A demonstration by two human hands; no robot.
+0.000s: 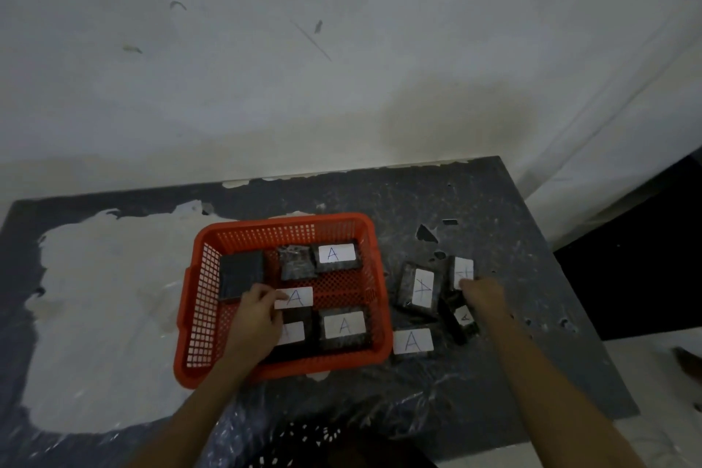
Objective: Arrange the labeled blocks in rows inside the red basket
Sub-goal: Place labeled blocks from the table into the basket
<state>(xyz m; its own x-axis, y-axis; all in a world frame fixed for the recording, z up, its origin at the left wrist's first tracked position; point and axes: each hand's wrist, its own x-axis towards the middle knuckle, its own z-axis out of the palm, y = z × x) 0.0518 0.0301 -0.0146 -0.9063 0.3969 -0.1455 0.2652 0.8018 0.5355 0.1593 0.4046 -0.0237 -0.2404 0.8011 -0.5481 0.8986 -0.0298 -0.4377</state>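
Red mesh basket (197, 277) sits in the middle of the tabletop (494, 209), which is dark and speckled, with a big pale patch (95, 296) spreading to the left. The left hand (254, 315) is down inside the basket, fingers and thumb pinching the left end of the middle block (294, 297). Its white label faces up with a blue "A", in the gap between the far row and the near row. Whether it touches the basket floor, I can't tell.

Far row, left to right: a plain dark block (241, 274) by the left wall, a shiny wrapped block (296, 262) with no label showing, and a far labelled block (337, 255) with its "A" up. In the near row, a hidden block (294, 332) lies half under the left hand, and a near labelled block (344, 327) sits just beside it, label up.

Out on the tabletop, right of the basket, four more lie in a loose cluster. The right hand (480, 294) is knuckles up over the far loose block (463, 272), fingertips on its label, but I can't tell whether it actually grips. Left of that is a sideways block (421, 287), its "A" turned on its side. Just near the right hand, an askew block (463, 319) lies at an angle. The nearest loose block (413, 341) rests just beside the basket's near right corner.
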